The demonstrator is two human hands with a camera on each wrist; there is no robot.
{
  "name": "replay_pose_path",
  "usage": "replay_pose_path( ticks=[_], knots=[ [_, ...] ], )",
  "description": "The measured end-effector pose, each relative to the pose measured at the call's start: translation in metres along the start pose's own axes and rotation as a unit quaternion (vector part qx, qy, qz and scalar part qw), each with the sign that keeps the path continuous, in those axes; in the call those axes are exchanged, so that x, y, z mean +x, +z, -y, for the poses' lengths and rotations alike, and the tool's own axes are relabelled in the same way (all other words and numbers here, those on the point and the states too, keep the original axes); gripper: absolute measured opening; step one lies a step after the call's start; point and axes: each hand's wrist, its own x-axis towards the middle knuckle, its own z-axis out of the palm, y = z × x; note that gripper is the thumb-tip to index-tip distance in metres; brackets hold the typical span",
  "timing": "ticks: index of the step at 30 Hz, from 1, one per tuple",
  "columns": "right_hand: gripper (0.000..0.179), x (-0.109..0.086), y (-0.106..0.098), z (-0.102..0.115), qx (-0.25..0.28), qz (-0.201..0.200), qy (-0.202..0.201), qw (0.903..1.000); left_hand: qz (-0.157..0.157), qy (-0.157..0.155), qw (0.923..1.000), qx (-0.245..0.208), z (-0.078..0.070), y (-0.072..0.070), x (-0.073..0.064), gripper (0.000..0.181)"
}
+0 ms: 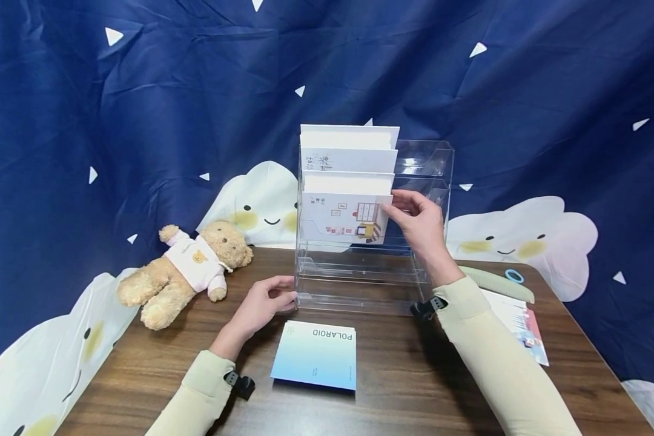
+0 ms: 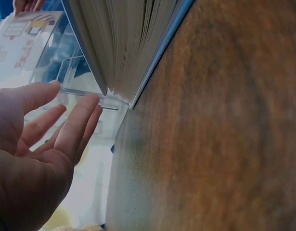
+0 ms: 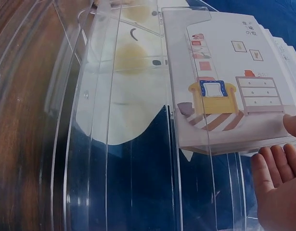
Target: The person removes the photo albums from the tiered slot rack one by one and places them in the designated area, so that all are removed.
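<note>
A clear acrylic tiered rack [image 1: 360, 301] stands on the table, with several white-covered notebooks in its left-hand upper tiers. The front notebook [image 1: 338, 212] has a cover drawn with a yellow armchair and a chest of drawers. At its right edge my right hand [image 1: 422, 227] pinches it, thumb on the cover and fingers at the side. My left hand [image 1: 264, 303] is by the rack's lower left corner, fingers extended and holding nothing; whether they touch the rack is hard to tell. A blue-green book marked POLAROID [image 1: 316, 357] lies before the rack, its thick page block showing in the left wrist view.
A teddy bear [image 1: 188, 266] in a white top lies at the table's left back. Right of the rack are a pale green comb-like object [image 1: 496, 283], a blue ring [image 1: 515, 276] and a printed sheet [image 1: 515, 321]. A blue curtain [image 1: 196, 79] hangs behind.
</note>
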Motion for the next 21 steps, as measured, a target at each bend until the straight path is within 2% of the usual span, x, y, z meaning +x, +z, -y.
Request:
replay_pose_path(
  ticks=[8,15,21],
  knots=[
    [0.042,-0.001,0.0,0.004,0.006,0.002,0.001,1.0,0.004,0.004,1.0,0.004,0.001,0.0,0.0,0.046],
    [0.043,0.001,-0.001,0.012,0.033,0.003,0.011,0.9994,0.001,-0.002,1.0,0.005,0.001,0.0,0.0,0.045],
    [0.043,0.006,-0.002,0.016,0.028,0.003,0.011,0.9995,0.001,-0.002,1.0,0.003,0.002,0.0,0.0,0.045]
  ],
)
